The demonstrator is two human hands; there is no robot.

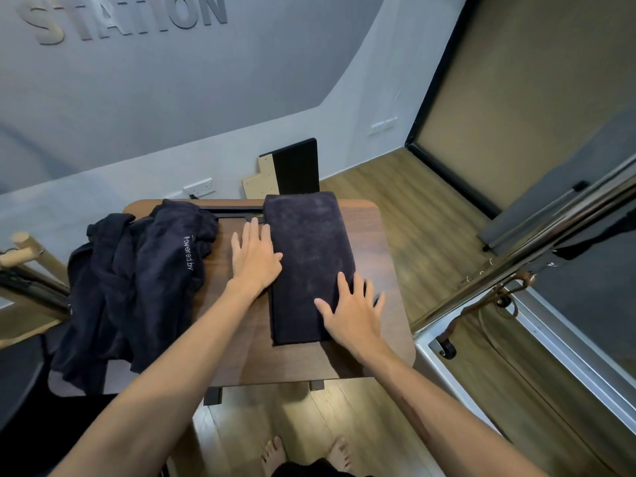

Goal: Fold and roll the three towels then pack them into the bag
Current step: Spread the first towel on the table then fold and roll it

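Note:
A dark navy towel [308,256] lies folded into a long flat strip on the right half of the brown table [237,339], running from the far edge toward me. My left hand [253,256] lies flat with straight fingers against the strip's left edge. My right hand [351,308] rests flat, fingers spread, on the strip's near right corner. A crumpled heap of dark navy cloth [137,287] with white "Powered by" lettering covers the table's left side and hangs over its edge. I cannot tell towels from bag in that heap.
A black panel and a pale board [289,170] lean on the wall behind the table. Wooden pegs [24,249] stand at the far left. A metal-framed apparatus with straps [509,290] runs along the right. My bare feet [309,452] stand on wood floor.

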